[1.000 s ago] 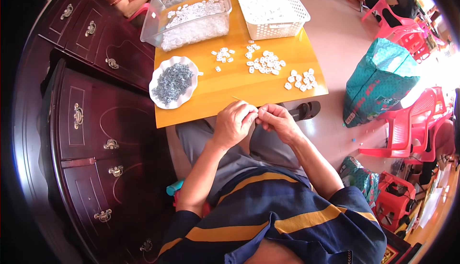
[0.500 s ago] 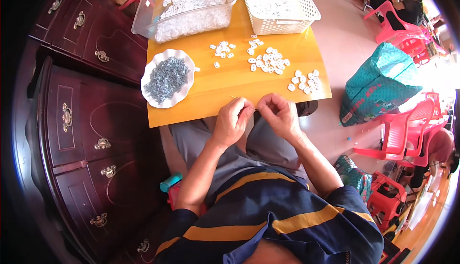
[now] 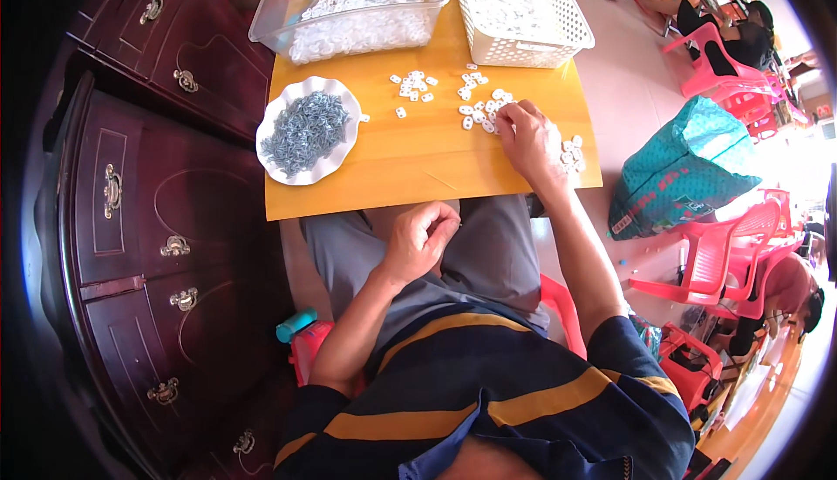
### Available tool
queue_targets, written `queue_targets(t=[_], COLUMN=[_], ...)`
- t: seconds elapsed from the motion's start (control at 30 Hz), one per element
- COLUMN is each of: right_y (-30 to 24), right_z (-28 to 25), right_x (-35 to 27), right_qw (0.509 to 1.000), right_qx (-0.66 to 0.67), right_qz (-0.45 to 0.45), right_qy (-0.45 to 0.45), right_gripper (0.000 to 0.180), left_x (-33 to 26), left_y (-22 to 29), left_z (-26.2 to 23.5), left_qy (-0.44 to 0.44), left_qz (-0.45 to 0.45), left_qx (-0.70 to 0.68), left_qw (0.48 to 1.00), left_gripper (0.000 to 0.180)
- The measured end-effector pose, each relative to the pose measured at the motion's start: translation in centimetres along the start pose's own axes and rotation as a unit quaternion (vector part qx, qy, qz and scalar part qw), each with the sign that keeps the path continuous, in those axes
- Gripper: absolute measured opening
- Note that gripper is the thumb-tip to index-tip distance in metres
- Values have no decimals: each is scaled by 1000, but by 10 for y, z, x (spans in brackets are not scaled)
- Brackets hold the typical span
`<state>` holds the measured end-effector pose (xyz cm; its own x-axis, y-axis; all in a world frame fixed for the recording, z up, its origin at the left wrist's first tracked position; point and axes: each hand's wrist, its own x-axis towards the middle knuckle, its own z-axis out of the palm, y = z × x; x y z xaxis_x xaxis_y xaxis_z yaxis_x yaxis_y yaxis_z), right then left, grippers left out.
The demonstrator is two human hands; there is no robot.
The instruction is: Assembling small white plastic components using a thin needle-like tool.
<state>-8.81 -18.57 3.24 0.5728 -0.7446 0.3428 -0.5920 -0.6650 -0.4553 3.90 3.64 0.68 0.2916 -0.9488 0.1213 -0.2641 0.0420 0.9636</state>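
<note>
My left hand (image 3: 423, 238) is over my lap, just off the table's front edge. Its thumb and forefinger are pinched; what they hold is too small to make out. My right hand (image 3: 530, 142) reaches over the table, fingers bent down and together at the right side of a cluster of small white two-holed pieces (image 3: 479, 117). Its fingertips touch that cluster, and whatever is between them is hidden. Partly behind my right wrist lies another group of the white pieces (image 3: 573, 154). A scalloped white dish (image 3: 347, 142) full of small grey-blue pieces (image 3: 305, 131) stands at the left.
At the back of the wooden table (image 3: 375, 183) stand a clear plastic bin (image 3: 270, 27) and a cream perforated basket (image 3: 527, 53), both holding white pieces. Dark drawers (image 3: 200, 166) line the left. A teal bag (image 3: 684, 170) and pink chairs (image 3: 711, 258) are on the right.
My hands were together at the table's front edge. The right has moved forward to the white pieces; the left has dropped slightly back, still pinched. The view has shifted a little.
</note>
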Motion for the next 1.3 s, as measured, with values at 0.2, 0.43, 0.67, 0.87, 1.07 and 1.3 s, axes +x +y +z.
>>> queue_targets(t=[0.2,0.43,0.67,0.87,1.07,1.3], right_y=[9,5,6,4,2,8], right_z=[-2,-2,-5,-10,-12,-9], right_x=[-8,-19,-17,-11,-8,-4], right_qw=[1000,999,999,999,998,997], right_qx=[10,2,8,-6,-19,-34], right_qz=[19,46,35,40,60,53], right_qy=[6,4,-5,-18,-23,-39], right_gripper=[12,14,14,14,17,18], left_x=[-4,-4,-6,-8,-11,-11], left_y=[-9,-7,-2,-3,-3,-4], left_z=[-5,-3,-4,-3,-4,-2], left_qy=[-9,-11,-13,-17,-15,-16], left_qz=[-6,-4,-18,-44,-39,-23], left_qx=[-28,-15,-15,-32,-27,-27], left_qw=[1000,1000,1000,998,999,999], left_gripper=[5,6,7,7,8,7])
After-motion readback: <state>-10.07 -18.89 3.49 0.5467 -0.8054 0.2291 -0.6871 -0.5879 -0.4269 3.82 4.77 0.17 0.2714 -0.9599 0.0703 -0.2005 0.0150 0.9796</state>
